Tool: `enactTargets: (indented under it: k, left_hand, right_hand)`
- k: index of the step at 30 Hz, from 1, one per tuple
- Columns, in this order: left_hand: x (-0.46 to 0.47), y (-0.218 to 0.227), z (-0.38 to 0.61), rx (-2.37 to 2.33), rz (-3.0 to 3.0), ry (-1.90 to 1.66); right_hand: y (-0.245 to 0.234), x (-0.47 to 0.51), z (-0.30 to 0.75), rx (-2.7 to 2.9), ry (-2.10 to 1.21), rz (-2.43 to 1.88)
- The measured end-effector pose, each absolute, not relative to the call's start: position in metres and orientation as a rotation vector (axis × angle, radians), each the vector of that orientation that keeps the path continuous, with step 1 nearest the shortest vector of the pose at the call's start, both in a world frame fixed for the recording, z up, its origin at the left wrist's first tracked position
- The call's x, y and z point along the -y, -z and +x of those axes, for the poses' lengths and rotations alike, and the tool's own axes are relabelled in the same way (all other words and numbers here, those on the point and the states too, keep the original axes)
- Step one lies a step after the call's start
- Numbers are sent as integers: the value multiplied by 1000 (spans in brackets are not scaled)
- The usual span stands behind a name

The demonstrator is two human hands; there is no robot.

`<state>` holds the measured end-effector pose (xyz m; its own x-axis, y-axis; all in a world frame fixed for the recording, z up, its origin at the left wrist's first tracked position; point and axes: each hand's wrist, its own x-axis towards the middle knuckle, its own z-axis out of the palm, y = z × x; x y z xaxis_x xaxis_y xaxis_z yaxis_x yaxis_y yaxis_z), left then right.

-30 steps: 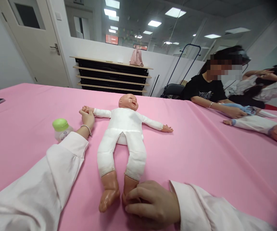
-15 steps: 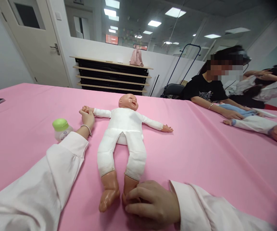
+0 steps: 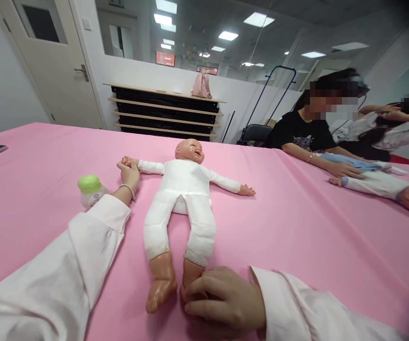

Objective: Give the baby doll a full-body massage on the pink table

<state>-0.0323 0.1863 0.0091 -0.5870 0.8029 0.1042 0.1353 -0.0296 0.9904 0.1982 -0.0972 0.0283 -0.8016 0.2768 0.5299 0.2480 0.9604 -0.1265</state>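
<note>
The baby doll (image 3: 183, 194) lies face-up mid-table on the pink cloth (image 3: 297, 227), its far-left hand pinched by the left hand (image 3: 129, 173), just right of a green-capped bottle (image 3: 90, 189), while the right hand (image 3: 222, 300), nearest, curls closed, seemingly around the doll's mostly hidden right-side foot.

white-suited baby doll (image 3: 181, 199), supine, arms outspread
</note>
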Motion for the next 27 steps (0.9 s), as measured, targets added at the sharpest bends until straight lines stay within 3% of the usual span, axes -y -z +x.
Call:
enactTargets:
  k: [27]
  left_hand:
    - [-181, -15, -31, -1740, 981, -1630]
  right_hand:
    - [-25, 99, 201, 2608, -22, -412]
